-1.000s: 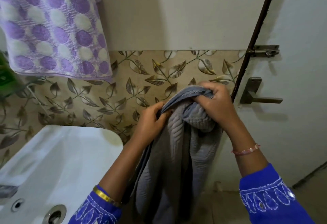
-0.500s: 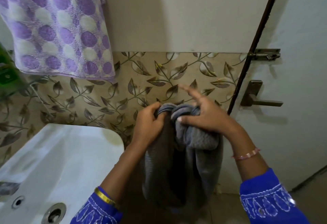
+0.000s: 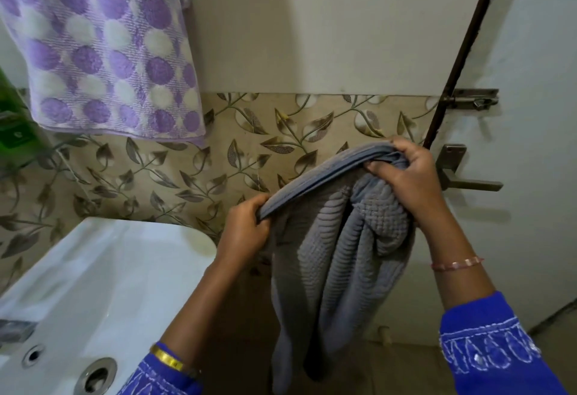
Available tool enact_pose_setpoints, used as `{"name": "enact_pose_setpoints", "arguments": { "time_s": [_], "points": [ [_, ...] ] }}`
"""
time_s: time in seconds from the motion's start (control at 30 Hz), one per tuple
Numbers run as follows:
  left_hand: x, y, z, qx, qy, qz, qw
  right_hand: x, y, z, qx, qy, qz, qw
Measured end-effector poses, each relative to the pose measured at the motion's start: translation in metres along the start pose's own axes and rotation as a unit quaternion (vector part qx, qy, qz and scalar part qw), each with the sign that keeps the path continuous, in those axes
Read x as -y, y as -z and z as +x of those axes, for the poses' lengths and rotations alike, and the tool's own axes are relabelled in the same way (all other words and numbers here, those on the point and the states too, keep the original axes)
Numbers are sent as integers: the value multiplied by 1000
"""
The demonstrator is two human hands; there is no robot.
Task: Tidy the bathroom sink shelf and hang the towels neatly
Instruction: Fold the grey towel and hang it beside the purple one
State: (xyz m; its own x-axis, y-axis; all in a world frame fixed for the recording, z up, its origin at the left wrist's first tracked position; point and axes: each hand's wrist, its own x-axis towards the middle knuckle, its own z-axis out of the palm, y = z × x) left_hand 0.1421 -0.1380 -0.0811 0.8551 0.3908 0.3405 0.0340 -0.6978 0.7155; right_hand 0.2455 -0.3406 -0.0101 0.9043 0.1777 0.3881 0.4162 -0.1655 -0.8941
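Note:
A grey textured towel (image 3: 337,257) hangs bunched in front of me, between the sink and the door. My left hand (image 3: 243,232) grips its smooth hem at the lower left. My right hand (image 3: 406,179) grips the same hem higher up at the right, so the edge runs taut between them. The rest of the towel droops in folds below. A purple and white spotted towel (image 3: 106,51) hangs on the wall at the upper left.
A white sink (image 3: 103,285) with a drain (image 3: 95,376) fills the lower left. A green bottle (image 3: 12,120) shows at the left edge. The door at the right carries a lever handle (image 3: 465,176) and a bolt latch (image 3: 474,101). Leaf-patterned tiles cover the wall behind.
My hands have drawn apart along the grey towel's hem. The right hand rose and closed on it; the left hand sank lower. The hem is now stretched between them.

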Motion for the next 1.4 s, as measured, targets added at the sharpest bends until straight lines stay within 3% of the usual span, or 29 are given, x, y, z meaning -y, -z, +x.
{"name": "enact_pose_setpoints", "arguments": {
  "time_s": [0.1, 0.2, 0.33, 0.43, 0.5, 0.7, 0.8, 0.93, 1.0, 1.17, 1.4],
  "points": [
    [15, 6, -2, -26, 29, -24, 999, -15, 2, 4, -11, -58, 29, 998],
    [16, 14, 0, -41, 50, -128, 990, -28, -6, 5, -15, -93, 25, 995],
    [-5, 19, 3, -38, 149, -308, 939, -35, -16, 7, -140, -70, -142, 977],
    [-16, 11, 9, -2, 232, -383, 894, -33, -13, 7, -177, -84, -171, 966],
    [-21, 5, 10, 28, 286, -439, 851, -35, -14, 8, -152, -102, -136, 974],
    [-36, -14, 2, 116, 310, -486, 809, -26, -38, -17, 2, -171, -24, 985],
    [-40, -24, -4, 136, 279, -503, 806, -20, -61, -36, 57, -160, 33, 985],
    [-38, -23, -12, 131, 223, -565, 784, -13, -65, -45, 73, -125, 83, 986],
    [-36, -22, -15, 125, 200, -568, 788, -11, -62, -45, 88, -114, 104, 984],
    [-35, -23, -16, 108, 163, -509, 838, -3, -62, -43, 141, -64, 30, 988],
    [-42, -9, -3, 68, 141, -437, 886, 10, -54, -36, 283, -1, -13, 959]
  ]
}}
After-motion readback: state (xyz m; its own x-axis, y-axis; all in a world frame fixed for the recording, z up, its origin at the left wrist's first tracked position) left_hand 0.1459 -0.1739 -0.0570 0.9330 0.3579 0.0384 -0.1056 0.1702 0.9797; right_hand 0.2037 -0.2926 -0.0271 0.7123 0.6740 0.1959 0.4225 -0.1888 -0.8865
